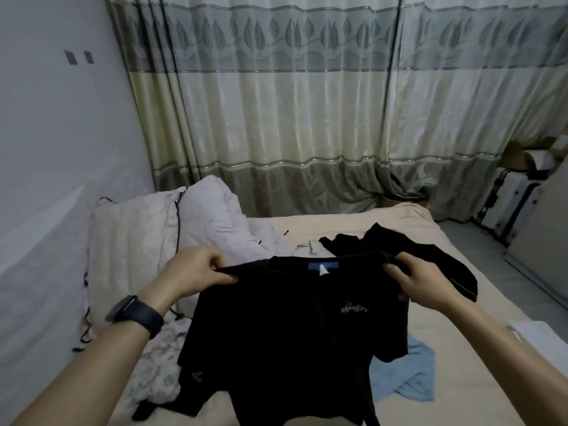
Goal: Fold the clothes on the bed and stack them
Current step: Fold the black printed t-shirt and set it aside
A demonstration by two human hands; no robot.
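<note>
The left hand's (196, 272) fingers (215, 262) and thumb are curled, pinching one shoulder of a black T-shirt (292, 333). The right hand (412, 279) pinches the other shoulder the same way. The shirt hangs between them above the bed's (338, 224) near middle, with a blue neck label (322, 267) facing the camera. Its hem drapes over more dark cloth below. A dark watch (135, 313) sits on the left wrist. A light blue garment (408, 376) lies crumpled behind the shirt toward the right edge, and another black garment (347, 241) lies beyond the collar. A white quilt (209, 216) is heaped along the left edge, with curtains (276, 118) past the far edge.
</note>
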